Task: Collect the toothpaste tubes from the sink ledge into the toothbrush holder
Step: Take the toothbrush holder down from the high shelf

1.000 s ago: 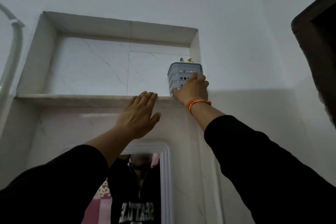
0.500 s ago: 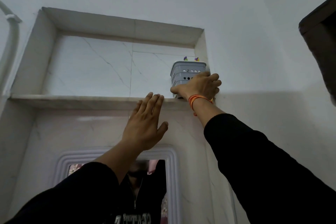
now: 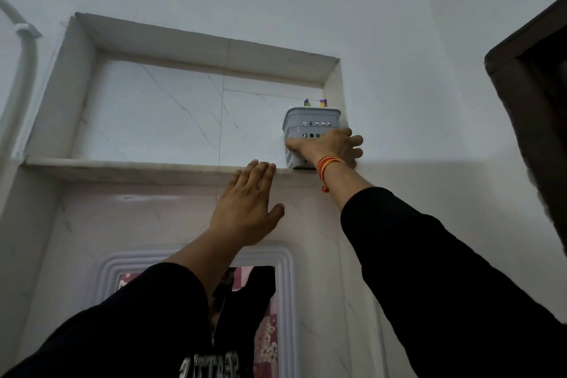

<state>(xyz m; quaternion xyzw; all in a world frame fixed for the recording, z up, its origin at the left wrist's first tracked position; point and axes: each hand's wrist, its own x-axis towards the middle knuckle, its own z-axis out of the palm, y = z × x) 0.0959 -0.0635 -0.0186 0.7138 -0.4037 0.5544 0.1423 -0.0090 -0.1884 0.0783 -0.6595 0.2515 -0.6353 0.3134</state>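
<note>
Right hand (image 3: 333,149) is wrapped around the lower part of the grey toothbrush holder (image 3: 311,123), which sits at the far right end of the shelf (image 3: 138,167) in the wall niche, tight against the right corner. Compared with a second ago the grip has slid lower and round the side, and the holder sits a bit deeper into that corner, so I'd guess it's being parked, not picked up. Left hand (image 3: 247,209) is open and flat, holding nothing, fingertips now up at the shelf's front edge. A couple of coloured tips (image 3: 314,102) poke out the top; can't tell if they're tubes or brushes. No loose tubes visible on the shelf.
</note>
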